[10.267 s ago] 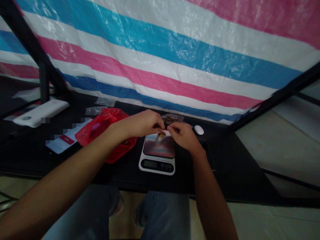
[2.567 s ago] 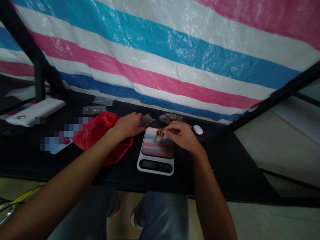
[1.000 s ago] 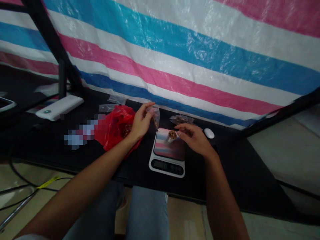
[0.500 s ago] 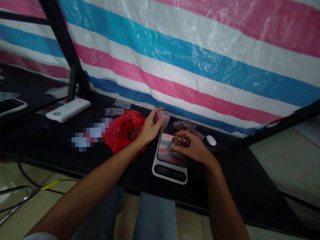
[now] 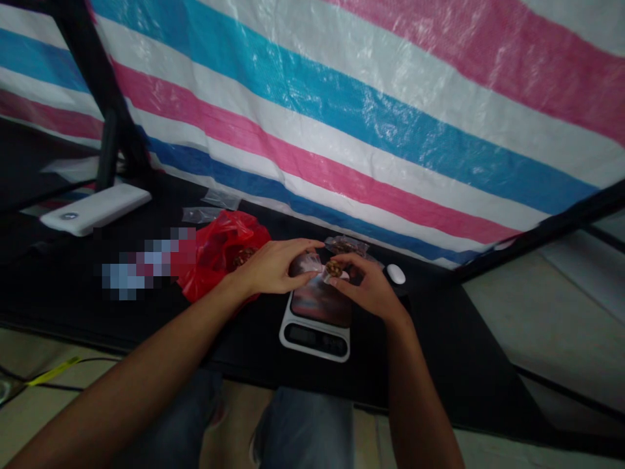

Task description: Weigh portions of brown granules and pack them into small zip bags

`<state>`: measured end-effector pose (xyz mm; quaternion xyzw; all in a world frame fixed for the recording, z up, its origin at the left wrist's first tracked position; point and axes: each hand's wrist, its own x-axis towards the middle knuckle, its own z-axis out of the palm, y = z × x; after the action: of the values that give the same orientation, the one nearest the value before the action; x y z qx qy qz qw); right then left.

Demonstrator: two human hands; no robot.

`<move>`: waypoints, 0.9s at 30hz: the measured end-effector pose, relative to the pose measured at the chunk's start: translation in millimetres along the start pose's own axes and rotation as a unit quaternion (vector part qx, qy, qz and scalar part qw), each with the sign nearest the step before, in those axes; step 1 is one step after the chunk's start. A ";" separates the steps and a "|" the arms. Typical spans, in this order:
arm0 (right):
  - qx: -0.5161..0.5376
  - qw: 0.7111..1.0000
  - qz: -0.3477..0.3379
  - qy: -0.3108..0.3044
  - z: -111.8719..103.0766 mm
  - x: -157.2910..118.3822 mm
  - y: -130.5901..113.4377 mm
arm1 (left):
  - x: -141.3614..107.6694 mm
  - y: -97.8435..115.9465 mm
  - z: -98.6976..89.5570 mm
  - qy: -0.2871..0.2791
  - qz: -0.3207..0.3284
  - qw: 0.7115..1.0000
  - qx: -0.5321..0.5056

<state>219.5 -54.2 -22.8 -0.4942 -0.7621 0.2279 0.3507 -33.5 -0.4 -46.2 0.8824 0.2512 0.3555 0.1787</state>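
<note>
My left hand is closed on a small clear plastic bag, the thumb and fingers on either side of it. Close against the bag's edge, my right hand grips a small cup heaped with brown, pellet-like bits. Both hands are above the steel plate of a white kitchen scale; its display cannot be read. Left of the scale lies an open red plastic bag with more brown bits inside, partly behind my left wrist.
Filled clear bags lie behind the scale, and a white rounded object sits to the right. Flat clear bags and a white power-bank-like block are at the left. A striped plastic sheet hangs behind the black table.
My left hand has brought the clear bag toward the cup, and the two now meet over the scale. The view has shifted a little right, and the phone at far left is out of sight.
</note>
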 end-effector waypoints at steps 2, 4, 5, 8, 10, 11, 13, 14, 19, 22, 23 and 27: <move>-0.010 1.000 -0.021 0.011 -0.6 -0.5 0.0 | 0.2 1.2 2.1 -0.008 -0.001 1.000 0.001; -0.009 0.999 -0.045 0.014 -0.6 -0.9 -1.0 | 0.1 1.8 3.8 -0.013 -0.003 1.000 0.000; -0.008 0.998 -0.053 0.016 -0.3 -1.1 -1.7 | 0.0 2.1 4.6 -0.013 -0.004 1.000 0.000; -0.002 0.999 -0.048 0.020 1.1 -1.2 -3.5 | 0.1 2.8 6.4 -0.015 -0.007 1.000 -0.002; 0.001 0.999 -0.032 0.020 2.1 -1.1 -3.9 | 0.3 3.4 7.4 -0.016 -0.007 1.000 -0.003; 0.001 0.999 -0.028 0.020 2.6 -0.9 -3.9 | 0.4 3.7 7.8 -0.017 -0.007 1.000 -0.003; -0.001 0.999 -0.026 0.019 3.3 -0.7 -3.6 | 0.4 4.1 8.5 -0.018 -0.008 1.000 -0.003; -0.003 1.000 -0.026 0.018 3.6 -0.6 -3.4 | 0.3 4.2 8.9 -0.020 -0.008 1.000 -0.003; -0.014 1.000 -0.027 0.001 4.4 -1.0 -2.2 | -0.3 3.9 11.6 -0.023 -0.003 1.000 -0.007; -0.016 0.998 -0.055 -0.006 4.9 -1.2 -1.7 | -0.4 2.8 14.0 -0.017 0.002 1.000 -0.013; -0.015 0.998 -0.064 -0.008 5.2 -1.1 -1.6 | -0.4 2.2 14.9 -0.015 0.004 1.000 -0.015; -0.017 0.997 -0.073 -0.014 7.0 0.0 -1.7 | -1.2 -0.7 17.8 -0.010 0.007 1.000 -0.019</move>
<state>213.2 -54.9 -26.2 -0.4402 -0.8046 0.1957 0.3472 -21.7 -2.9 -59.4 0.8840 0.2365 0.3526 0.1956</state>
